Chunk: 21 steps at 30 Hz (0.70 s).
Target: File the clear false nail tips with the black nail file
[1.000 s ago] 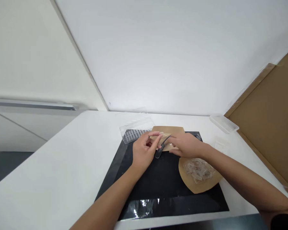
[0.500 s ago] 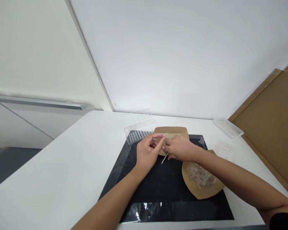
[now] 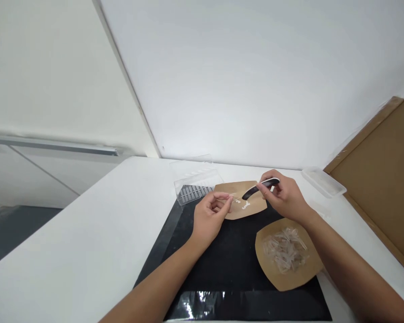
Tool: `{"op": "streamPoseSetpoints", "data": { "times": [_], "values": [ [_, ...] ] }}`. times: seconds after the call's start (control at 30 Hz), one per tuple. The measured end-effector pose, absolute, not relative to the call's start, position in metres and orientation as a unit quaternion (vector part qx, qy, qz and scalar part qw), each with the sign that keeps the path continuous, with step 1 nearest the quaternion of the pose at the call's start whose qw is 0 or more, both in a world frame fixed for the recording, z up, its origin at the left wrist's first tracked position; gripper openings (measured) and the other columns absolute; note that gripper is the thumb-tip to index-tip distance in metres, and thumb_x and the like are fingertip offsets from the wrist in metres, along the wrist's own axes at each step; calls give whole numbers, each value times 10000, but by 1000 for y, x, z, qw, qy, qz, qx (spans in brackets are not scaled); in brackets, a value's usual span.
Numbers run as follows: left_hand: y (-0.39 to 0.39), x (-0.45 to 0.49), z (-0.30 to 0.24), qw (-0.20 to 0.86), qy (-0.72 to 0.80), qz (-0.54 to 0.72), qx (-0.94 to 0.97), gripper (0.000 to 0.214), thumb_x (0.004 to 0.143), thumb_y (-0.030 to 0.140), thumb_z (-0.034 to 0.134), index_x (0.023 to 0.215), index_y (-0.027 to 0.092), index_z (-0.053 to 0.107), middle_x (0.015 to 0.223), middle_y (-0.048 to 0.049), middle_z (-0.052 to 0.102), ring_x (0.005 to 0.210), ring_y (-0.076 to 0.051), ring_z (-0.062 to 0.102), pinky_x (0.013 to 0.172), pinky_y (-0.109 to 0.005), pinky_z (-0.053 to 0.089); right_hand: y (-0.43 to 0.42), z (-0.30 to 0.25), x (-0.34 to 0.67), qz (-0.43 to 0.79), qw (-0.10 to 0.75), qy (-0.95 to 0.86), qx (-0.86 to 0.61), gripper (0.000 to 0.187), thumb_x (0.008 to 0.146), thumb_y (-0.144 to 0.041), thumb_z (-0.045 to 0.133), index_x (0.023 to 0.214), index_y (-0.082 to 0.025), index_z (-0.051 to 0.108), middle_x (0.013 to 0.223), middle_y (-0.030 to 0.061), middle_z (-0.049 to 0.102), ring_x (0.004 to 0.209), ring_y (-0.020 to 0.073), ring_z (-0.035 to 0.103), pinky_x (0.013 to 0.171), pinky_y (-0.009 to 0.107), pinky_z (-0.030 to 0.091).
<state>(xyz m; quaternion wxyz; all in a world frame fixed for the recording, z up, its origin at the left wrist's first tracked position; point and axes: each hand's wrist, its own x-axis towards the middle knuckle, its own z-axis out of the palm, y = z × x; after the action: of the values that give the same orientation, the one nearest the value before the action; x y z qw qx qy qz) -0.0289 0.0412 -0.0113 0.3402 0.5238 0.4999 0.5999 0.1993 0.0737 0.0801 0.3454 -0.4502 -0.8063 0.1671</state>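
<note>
My left hand (image 3: 210,215) pinches a small clear piece that looks like a nail tip (image 3: 233,195) between thumb and fingertips. In my right hand (image 3: 283,195) is a curved nail file (image 3: 261,187), black on its face with a pale edge. Its free end points left and down, just apart from the nail tip. Below both sits a brown paper tray (image 3: 256,207) with small white bits on it. A second brown paper tray (image 3: 279,282), nearer to me on the right, holds a heap of clear nail tips (image 3: 286,249).
A clear plastic case (image 3: 193,190) with rows of nail tips stands at the back left of the black mat (image 3: 218,269). A translucent box (image 3: 323,181) lies at the back right, beside a cardboard panel (image 3: 380,179). A white wall rises behind the table (image 3: 97,233).
My right hand has moved right and up, away from my left hand, turning the file so its black face shows. My left hand keeps its pinch in nearly the same place.
</note>
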Motion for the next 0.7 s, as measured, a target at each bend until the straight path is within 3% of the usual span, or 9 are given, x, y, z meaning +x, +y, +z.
{"op": "streamPoseSetpoints", "data": {
  "times": [0.17, 0.37, 0.5, 0.6, 0.7],
  "values": [
    [41, -28, -14, 369, 475, 614, 511, 297, 838, 410, 827, 958, 164, 715, 800, -35, 767, 611, -135, 715, 565, -215, 549, 68, 80, 197, 216, 428, -736, -479, 223, 1000, -459, 620, 962, -245, 574, 779, 4, 729, 652, 171, 716, 568, 264, 506],
    [38, -27, -11, 379, 472, 605, 518, 271, 841, 392, 830, 955, 170, 722, 805, -39, 779, 615, -134, 717, 572, -212, 555, 54, 85, 192, 243, 444, -717, -479, 200, 974, -406, 660, 923, -246, 553, 719, -6, 759, 706, 195, 777, 628, 264, 563],
    [36, -25, -6, 378, 476, 604, 516, 261, 832, 396, 832, 929, 173, 736, 703, -14, 744, 591, -131, 705, 560, -204, 544, 48, 86, 190, 258, 418, -742, -457, 158, 979, -375, 663, 1061, -251, 610, 777, -15, 784, 726, 178, 783, 633, 249, 563],
    [34, -25, -5, 372, 487, 601, 513, 263, 823, 408, 834, 915, 175, 752, 678, -14, 740, 581, -137, 701, 555, -211, 542, 51, 82, 191, 268, 375, -770, -442, 247, 987, -375, 662, 1208, -265, 660, 829, -9, 801, 763, 181, 787, 684, 270, 593],
    [34, -26, -7, 362, 504, 591, 516, 273, 821, 421, 834, 922, 176, 769, 704, -28, 760, 596, -149, 716, 559, -223, 549, 56, 76, 193, 280, 350, -782, -432, 253, 1000, -415, 657, 1200, -269, 708, 873, 4, 811, 804, 190, 793, 745, 296, 614]
  ]
}}
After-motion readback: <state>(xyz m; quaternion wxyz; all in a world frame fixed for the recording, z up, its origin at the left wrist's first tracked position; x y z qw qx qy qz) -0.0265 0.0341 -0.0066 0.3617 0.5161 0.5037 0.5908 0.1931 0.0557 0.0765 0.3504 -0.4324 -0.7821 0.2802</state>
